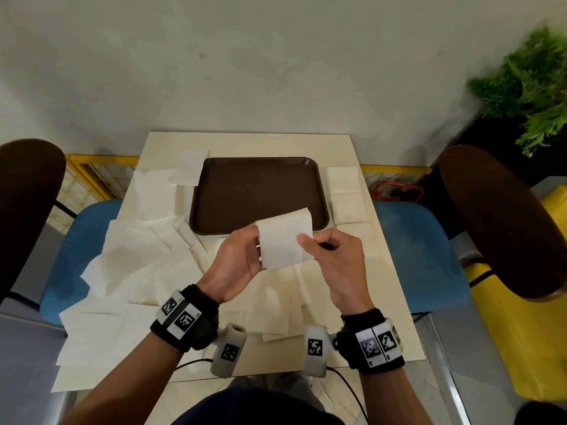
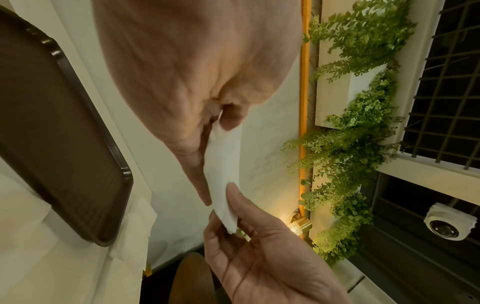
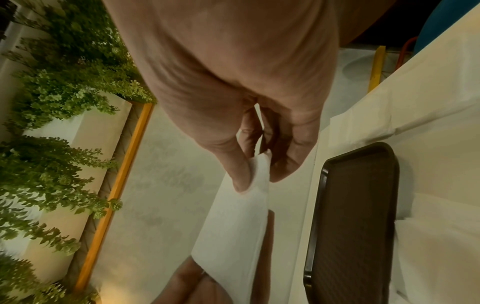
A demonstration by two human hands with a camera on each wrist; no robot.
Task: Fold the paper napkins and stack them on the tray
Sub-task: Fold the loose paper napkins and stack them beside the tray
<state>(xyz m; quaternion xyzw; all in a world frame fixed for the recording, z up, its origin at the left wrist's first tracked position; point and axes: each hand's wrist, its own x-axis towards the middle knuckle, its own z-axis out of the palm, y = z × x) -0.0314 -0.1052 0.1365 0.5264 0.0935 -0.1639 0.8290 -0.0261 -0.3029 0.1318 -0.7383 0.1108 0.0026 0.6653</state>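
A folded white napkin is held up above the table, over the near edge of the brown tray. My left hand holds its left side with the thumb on top and the fingers behind. My right hand pinches its right edge between thumb and fingers. The left wrist view has the napkin edge-on, with my left hand gripping it above and my right hand below. In the right wrist view my right hand pinches the napkin beside the tray. Nothing lies on the tray.
Several unfolded napkins sprawl over the table's left and near parts. Folded napkins lie in a row right of the tray. Blue-seated chairs with brown backs flank the small table. A green plant stands at the far right.
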